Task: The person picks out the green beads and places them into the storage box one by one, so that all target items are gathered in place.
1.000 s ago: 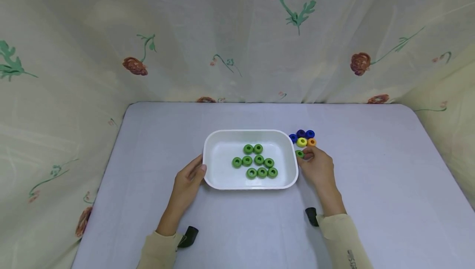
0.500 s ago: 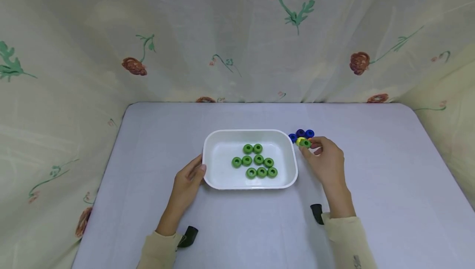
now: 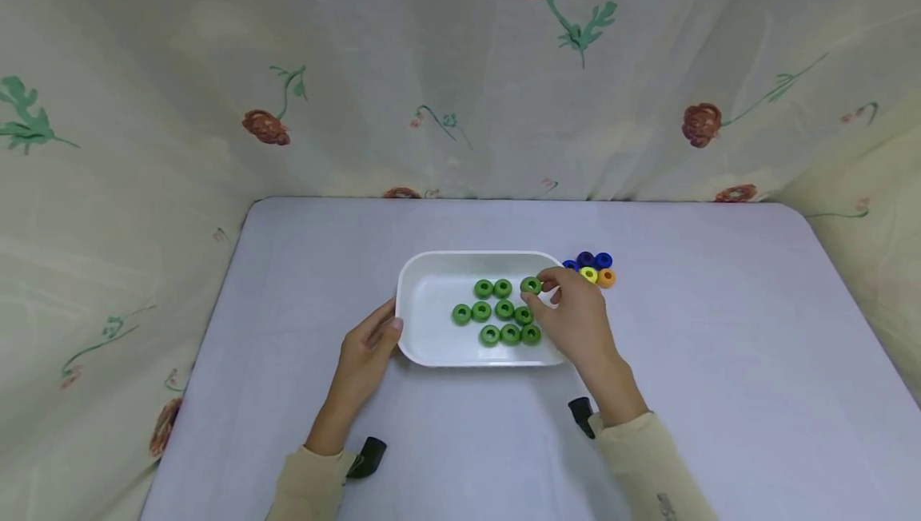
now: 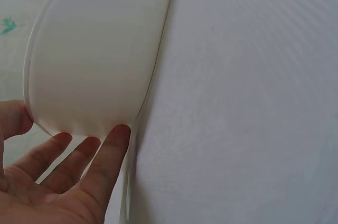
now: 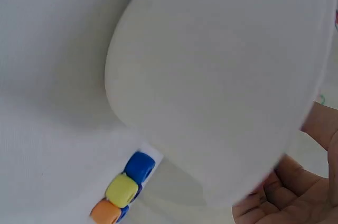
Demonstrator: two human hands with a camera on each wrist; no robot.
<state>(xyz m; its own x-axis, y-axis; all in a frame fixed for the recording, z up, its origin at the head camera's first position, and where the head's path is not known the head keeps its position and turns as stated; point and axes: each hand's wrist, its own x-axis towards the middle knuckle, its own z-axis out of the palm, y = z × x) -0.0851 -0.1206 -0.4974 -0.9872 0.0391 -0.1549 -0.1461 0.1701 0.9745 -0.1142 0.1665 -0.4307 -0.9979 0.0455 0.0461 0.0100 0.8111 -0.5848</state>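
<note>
A white tray [image 3: 432, 345] stands in the middle of the table, with several green beads [image 3: 481, 312] lying loosely in rows inside it. My left hand [image 3: 367, 353] holds its left end; in the left wrist view the thumb lies at the rim and the fingertips [image 4: 119, 134] touch the outer wall. Over the tray's right part, my right hand [image 3: 579, 317] pinches one green bead [image 3: 531, 286] between thumb and fingers. In the right wrist view the tray's wall hides that bead and the fingertips.
Just beyond the tray's right end lies a small cluster of beads: several blue, a yellow bead [image 3: 588, 275] and an orange bead [image 3: 607, 278]. A flowered curtain [image 3: 460, 105] hangs behind the table [image 3: 324, 233]. Black straps show at both sleeves.
My right hand has carried the green bead from outside the tray, past the coloured beads, leftward over the tray. The left hand has stayed at the tray's left end.
</note>
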